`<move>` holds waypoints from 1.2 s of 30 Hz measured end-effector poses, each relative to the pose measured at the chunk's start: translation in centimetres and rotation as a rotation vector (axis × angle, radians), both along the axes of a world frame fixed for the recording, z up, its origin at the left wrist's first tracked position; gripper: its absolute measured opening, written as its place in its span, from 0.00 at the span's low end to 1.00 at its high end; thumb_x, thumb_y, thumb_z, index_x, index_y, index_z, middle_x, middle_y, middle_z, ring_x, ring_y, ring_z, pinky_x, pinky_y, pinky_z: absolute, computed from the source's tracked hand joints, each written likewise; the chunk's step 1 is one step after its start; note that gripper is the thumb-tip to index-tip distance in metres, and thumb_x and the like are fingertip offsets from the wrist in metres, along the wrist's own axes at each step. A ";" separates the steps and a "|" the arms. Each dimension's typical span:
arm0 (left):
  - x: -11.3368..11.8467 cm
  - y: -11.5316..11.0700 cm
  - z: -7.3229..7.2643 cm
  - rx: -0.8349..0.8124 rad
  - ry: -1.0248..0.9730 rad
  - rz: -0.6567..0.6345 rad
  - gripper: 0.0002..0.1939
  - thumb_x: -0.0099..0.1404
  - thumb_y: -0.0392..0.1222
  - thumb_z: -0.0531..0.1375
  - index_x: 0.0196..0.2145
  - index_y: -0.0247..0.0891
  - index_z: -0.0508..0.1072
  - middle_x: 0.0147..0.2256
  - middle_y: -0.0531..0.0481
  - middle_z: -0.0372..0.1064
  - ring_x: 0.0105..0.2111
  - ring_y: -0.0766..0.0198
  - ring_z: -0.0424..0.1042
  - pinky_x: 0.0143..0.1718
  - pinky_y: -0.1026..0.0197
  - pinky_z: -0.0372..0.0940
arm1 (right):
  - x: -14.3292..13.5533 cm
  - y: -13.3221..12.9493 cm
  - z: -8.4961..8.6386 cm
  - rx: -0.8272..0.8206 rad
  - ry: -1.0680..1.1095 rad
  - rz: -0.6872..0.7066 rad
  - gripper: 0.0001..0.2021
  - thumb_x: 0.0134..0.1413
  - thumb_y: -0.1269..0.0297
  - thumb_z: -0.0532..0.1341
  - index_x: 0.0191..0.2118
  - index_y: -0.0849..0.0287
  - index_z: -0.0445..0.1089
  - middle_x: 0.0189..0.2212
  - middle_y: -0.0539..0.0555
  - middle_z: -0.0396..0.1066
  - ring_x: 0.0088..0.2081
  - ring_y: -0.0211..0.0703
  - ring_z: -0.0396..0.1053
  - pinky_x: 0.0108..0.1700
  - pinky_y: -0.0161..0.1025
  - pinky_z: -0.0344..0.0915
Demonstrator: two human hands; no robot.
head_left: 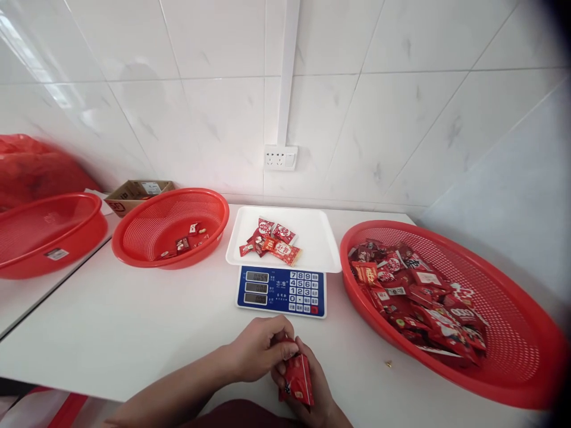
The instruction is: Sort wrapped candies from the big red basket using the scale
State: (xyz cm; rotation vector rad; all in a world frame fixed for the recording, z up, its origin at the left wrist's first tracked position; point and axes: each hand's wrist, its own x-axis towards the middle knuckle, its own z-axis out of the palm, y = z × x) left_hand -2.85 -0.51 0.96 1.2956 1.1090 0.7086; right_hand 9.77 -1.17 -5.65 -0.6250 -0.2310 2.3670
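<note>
A red snack packet (300, 380) is held low in front of me, near the table's front edge. My right hand (322, 395) is closed round its lower part and side. At its top edge my left hand (263, 351) pinches with thumb and fingers; part of that grip is hidden. Just beyond my hands stands a blue and white weighing scale (282, 291) with lit number displays. On its white tray (316, 238) lies a small pile of red and orange snack packets (272, 241).
To the right, a large red basket (521, 333) holds many red packets (428, 297). A red basket (207, 205) at the left holds a few small packets. Farther left are another red basket (84, 238), a cardboard box (127, 205) and a red bag (40, 169). A small golden scrap (388, 364) lies on the table.
</note>
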 end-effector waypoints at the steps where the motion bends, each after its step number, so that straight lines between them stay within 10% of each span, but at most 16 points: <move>1: -0.1 0.0 0.0 0.025 0.020 -0.008 0.09 0.61 0.45 0.55 0.30 0.37 0.61 0.22 0.57 0.62 0.19 0.67 0.68 0.17 0.67 0.63 | 0.0 0.0 -0.1 0.012 -0.006 0.006 0.18 0.45 0.49 0.61 0.22 0.61 0.65 0.16 0.49 0.65 0.17 0.34 0.62 0.16 0.28 0.53; 10: -1.5 0.1 1.1 0.494 0.315 -0.050 0.08 0.62 0.43 0.54 0.36 0.38 0.70 0.29 0.50 0.70 0.28 0.66 0.67 0.31 0.65 0.62 | 0.1 -0.3 -0.3 0.037 0.017 0.001 0.15 0.48 0.52 0.60 0.24 0.61 0.66 0.16 0.49 0.64 0.17 0.34 0.60 0.17 0.29 0.52; 18: -8.5 3.7 3.4 0.351 -0.630 0.998 0.10 0.61 0.45 0.57 0.26 0.37 0.66 0.15 0.59 0.55 0.17 0.72 0.57 0.22 0.70 0.58 | 0.6 0.1 0.1 0.010 0.046 -0.011 0.13 0.50 0.53 0.59 0.28 0.60 0.66 0.20 0.49 0.64 0.19 0.33 0.60 0.16 0.28 0.54; 26: -13.3 6.0 2.8 -0.228 -0.759 0.917 0.23 0.62 0.57 0.49 0.30 0.33 0.70 0.17 0.54 0.60 0.17 0.70 0.62 0.19 0.68 0.61 | 0.4 0.2 -0.4 -0.075 0.084 0.008 0.17 0.50 0.50 0.59 0.27 0.61 0.67 0.19 0.49 0.63 0.19 0.33 0.59 0.11 0.25 0.52; 36: -13.1 7.1 1.6 -0.077 -0.659 1.151 0.23 0.68 0.48 0.44 0.30 0.29 0.71 0.24 0.45 0.70 0.23 0.67 0.70 0.25 0.68 0.66 | 0.7 0.2 0.1 -0.131 0.122 0.005 0.15 0.49 0.52 0.60 0.25 0.61 0.67 0.19 0.49 0.63 0.18 0.32 0.58 0.09 0.23 0.47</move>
